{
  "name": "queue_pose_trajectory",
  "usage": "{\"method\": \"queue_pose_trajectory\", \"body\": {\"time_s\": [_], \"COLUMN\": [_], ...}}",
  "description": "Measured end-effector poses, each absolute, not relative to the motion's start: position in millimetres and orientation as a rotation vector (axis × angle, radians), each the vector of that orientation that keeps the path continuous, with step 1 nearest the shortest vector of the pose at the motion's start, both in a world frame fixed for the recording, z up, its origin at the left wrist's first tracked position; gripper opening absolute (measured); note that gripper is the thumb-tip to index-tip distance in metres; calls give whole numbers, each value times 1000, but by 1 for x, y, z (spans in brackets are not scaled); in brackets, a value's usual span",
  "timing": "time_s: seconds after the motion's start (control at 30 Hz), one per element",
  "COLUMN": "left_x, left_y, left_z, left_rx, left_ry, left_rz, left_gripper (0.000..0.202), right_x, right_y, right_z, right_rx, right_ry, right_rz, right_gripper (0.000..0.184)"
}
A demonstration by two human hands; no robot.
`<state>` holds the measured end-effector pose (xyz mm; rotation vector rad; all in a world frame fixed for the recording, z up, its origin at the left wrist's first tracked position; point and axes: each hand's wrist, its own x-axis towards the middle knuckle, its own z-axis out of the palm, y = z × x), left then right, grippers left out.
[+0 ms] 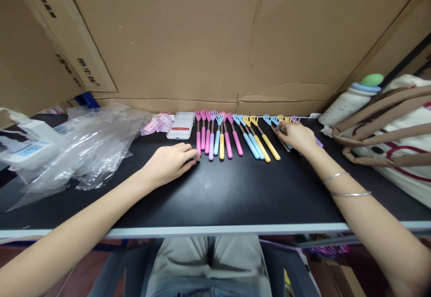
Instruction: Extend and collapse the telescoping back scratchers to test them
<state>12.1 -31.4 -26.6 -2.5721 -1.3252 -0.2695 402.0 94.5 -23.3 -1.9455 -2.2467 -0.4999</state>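
Observation:
A row of several small back scratchers lies on the black table, with pink, blue, yellow and purple handles and claw-shaped heads toward the cardboard wall. My left hand rests on the table, fingers curled, its fingertips touching the base of the leftmost pink handle. My right hand lies over the right end of the row, fingers closed around a blue-headed scratcher; the handles under the palm are hidden.
A phone and pink cards lie left of the row. Crumpled clear plastic bags cover the left side. A white bottle with a green cap and a cream tote bag stand at the right. Cardboard walls the back.

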Motion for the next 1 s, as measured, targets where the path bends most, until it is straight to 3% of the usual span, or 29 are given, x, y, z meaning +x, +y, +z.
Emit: {"method": "queue_pose_trajectory", "body": {"time_s": [0.33,1.0], "left_x": [14,14], "left_y": [-31,-33], "left_z": [-27,-23], "left_rx": [-2561,-2555], "left_ry": [-1346,-1401], "left_rz": [-273,-289], "left_gripper": [16,14], "right_x": [390,388], "right_y": [92,88], "right_z": [-24,-20], "right_rx": [-1994,-2042], "right_ry": [-2250,-2173], "right_rz": [-566,-361], "right_gripper": [34,43]}}
